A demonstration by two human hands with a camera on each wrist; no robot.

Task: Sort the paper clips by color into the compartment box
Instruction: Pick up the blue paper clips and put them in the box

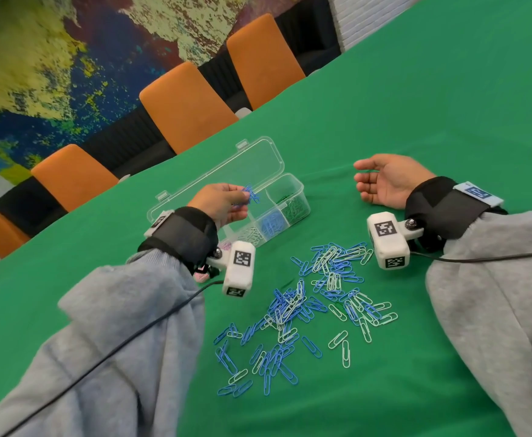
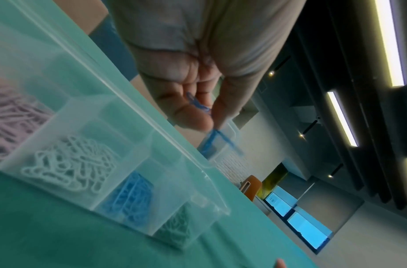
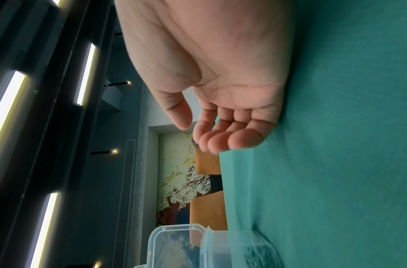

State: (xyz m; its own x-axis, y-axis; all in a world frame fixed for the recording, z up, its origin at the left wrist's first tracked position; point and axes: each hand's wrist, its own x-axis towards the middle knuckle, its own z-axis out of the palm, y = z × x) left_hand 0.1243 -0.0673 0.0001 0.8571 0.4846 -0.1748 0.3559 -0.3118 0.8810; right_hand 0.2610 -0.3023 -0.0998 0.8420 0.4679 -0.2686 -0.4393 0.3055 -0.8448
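clear plastic compartment box [image 1: 293, 184], lid swung open toward 11 o'clock, near the middle of the green surface [image 1: 416, 105]. inside, sorted by color: pink clips [image 2: 7, 116] at the 8 o'clock end, then white clips [image 2: 69, 163], blue clips [image 1: 271, 220], green clips [image 1: 294, 206] at the 2 o'clock end. left hand [image 1: 219, 203] above the box, fingers [image 2: 191, 116] curled and pinching a small bunch of blue paper clips [image 1: 250, 195] over the middle compartments. right hand [image 1: 384, 182] at 3 o'clock of the box, well apart, edge of the palm resting on the surface, fingers [image 3: 220, 139] loosely curled and holding nothing. loose pile of clips [image 1: 305, 310] at 6 o'clock of the box, blue and white mixed, spread flat between the two grey sleeves. orange chairs [image 1: 182, 105] lined along the far edge at 11 o'clock, a painted wall [image 1: 37, 58] in yellow, blue and dark red behind, long strip lights [image 2: 388, 41] on a dark ceiling.
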